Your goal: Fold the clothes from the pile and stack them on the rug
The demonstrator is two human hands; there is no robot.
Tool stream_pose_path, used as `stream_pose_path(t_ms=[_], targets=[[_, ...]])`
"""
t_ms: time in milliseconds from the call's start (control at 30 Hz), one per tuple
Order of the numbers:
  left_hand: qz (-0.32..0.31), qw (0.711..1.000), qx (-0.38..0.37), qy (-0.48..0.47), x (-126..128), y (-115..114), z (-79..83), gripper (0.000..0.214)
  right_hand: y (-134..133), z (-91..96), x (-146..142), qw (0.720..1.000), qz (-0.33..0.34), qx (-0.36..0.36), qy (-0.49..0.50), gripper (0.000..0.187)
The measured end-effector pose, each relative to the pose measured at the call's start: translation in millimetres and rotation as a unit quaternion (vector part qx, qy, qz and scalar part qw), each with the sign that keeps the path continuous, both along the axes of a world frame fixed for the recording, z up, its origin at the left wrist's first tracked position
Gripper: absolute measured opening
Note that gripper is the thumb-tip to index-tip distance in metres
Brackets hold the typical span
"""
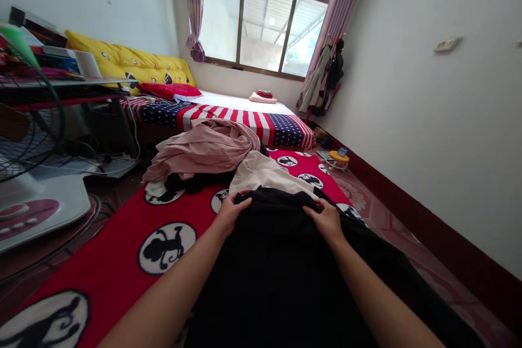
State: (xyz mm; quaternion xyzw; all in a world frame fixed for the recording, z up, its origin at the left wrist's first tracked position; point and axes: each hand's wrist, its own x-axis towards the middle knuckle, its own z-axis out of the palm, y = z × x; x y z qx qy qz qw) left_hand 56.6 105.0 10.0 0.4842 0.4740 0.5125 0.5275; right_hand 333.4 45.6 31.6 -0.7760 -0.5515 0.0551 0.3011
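A large black garment (281, 272) lies spread in front of me on a red blanket (122, 261) with round monkey prints. My left hand (232, 212) pinches its far edge on the left, thumb on top. On the right, my right hand (326, 218) grips the same edge between thumb and fingers. Just beyond that edge lies a cream garment (265, 171), partly covered by the black one. To its left is a heap of pink cloth (207, 147) with black and white pieces under it. The garment's exact kind is unclear.
A fan (32, 196) and a cluttered desk (81, 84) stand at the left. Behind is a bed (236, 119) with folded cloths (263, 97). A small yellow stool (338, 156) is on the floor by the right wall, near hanging clothes (324, 76).
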Motion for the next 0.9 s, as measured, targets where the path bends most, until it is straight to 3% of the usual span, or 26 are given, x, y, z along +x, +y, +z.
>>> stream_pose_path(t_ms=[100, 167, 267, 300, 367, 500, 633, 733, 833, 900], targets=[[0.068, 0.991, 0.061, 0.099, 3.2, -9.7, 6.0, 0.047, -9.0, 4.3, -7.3, 0.997, -0.01, -0.013, -0.08, 0.036], [0.095, 0.956, 0.168, 0.222, 9.7, -20.8, 9.7, 0.049, -18.1, 9.4, -22.5, 0.989, 0.013, 0.016, -0.15, 0.041], [0.038, 0.852, 0.337, 0.399, 23.9, -37.2, 10.5, 0.041, -27.1, 14.1, -46.3, 0.964, 0.129, 0.113, -0.205, 0.043], [0.005, 0.832, 0.356, 0.425, 28.3, -40.7, 8.1, 0.04, -27.4, 12.5, -51.0, 0.953, 0.174, 0.119, -0.219, 0.043], [-0.052, 0.82, 0.347, 0.452, 34.5, -43.7, -0.7, 0.043, -23.3, 3.2, -52.5, 0.948, 0.217, 0.057, -0.225, 0.045], [-0.086, 0.819, 0.299, 0.483, 36.4, -39.4, -21.4, 0.049, -8.4, -17.2, -32.9, 0.964, 0.15, -0.13, -0.175, 0.059], [-0.089, 0.801, 0.298, 0.511, 34.1, -36.9, -26.9, 0.051, -21.5, 3.8, -5.5, 0.965, 0.134, -0.153, -0.165, 0.049], [-0.083, 0.795, 0.298, 0.521, 34.0, -39.5, -25.7, 0.052, -65.7, 29.5, 27.3, 0.969, 0.073, -0.119, -0.206, 0.041], [-0.08, 0.796, 0.297, 0.522, 35.9, -40.9, -25.7, 0.052, -122.5, 36.2, 76.4, 0.962, -0.09, -0.085, -0.244, 0.071], [-0.084, 0.802, 0.288, 0.517, 38.0, -40.7, -25.8, 0.052, -157.0, 29.4, 109.8, 0.965, -0.165, -0.1, -0.178, 0.08]])
